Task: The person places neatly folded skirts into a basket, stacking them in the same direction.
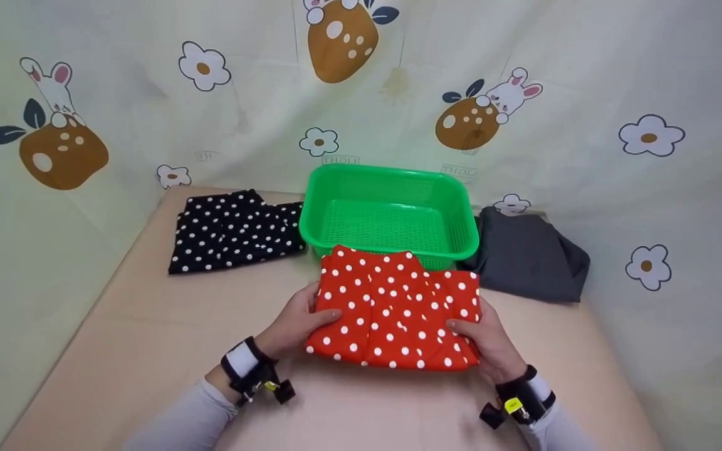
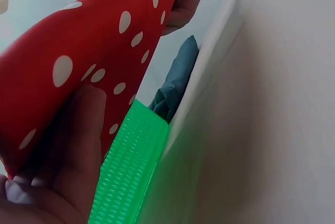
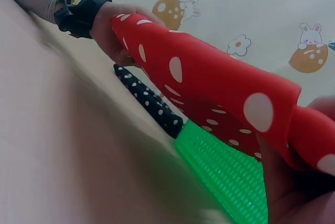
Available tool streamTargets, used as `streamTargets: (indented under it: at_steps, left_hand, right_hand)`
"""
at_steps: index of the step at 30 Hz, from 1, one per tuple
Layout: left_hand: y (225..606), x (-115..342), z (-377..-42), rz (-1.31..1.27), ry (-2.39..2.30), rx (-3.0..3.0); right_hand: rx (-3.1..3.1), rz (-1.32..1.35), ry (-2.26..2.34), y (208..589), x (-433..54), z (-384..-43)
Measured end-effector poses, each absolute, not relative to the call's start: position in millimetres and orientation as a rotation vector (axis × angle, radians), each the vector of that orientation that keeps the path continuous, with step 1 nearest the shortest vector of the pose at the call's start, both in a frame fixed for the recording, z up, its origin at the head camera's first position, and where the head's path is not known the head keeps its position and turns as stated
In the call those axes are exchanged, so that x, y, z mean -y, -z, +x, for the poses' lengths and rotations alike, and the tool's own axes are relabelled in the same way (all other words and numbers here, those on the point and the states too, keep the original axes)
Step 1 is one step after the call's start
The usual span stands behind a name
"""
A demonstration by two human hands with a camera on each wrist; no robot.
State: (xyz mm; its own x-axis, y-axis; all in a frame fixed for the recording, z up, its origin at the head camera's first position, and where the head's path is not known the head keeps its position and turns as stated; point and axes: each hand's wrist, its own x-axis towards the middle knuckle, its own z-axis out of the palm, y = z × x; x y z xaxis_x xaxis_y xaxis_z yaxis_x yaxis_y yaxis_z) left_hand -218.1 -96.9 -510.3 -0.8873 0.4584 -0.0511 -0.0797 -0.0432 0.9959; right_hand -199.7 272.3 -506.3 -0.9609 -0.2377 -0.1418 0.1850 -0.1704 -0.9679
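Observation:
Both hands hold up a folded red cloth garment with white dots (image 1: 392, 313), above the table just in front of a green plastic basket (image 1: 386, 244). My left hand (image 1: 301, 322) grips its left edge, thumb on top and fingers underneath. At the right edge my right hand (image 1: 489, 338) grips it the same way. In the left wrist view, fingers of the left hand (image 2: 68, 161) press under the red fabric (image 2: 63, 72). The right wrist view has the right hand (image 3: 298, 192) around the rolled end of the cloth (image 3: 220, 77).
Left of the basket lies a folded black cloth with white dots (image 1: 235, 232). A folded dark grey cloth (image 1: 527, 257) lies to its right. A printed curtain (image 1: 148, 125) hangs behind and along the sides of the beige table (image 1: 167, 332).

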Motion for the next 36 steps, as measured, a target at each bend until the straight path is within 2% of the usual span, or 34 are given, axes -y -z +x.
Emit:
streamTargets:
  at_steps: [4,13,22,36]
  left_hand:
    - [497,103,-218,0.415,-2.009,-1.876]
    - [475,98,-228,0.384,-2.106,-1.824]
    - [460,85,-254,0.411,-2.154,-1.756]
    - [430,81,-302,0.421,-2.371,-1.651]
  right_hand:
    - [-1.82,-0.111,2.212,492,-267,-200]
    - [-1.925,-0.005,2.212,460,-264,-204]
    - [-1.868,-0.051,2.199,437,-273,-235]
    - [-1.569,-0.161,2.607,409,-256,-276]
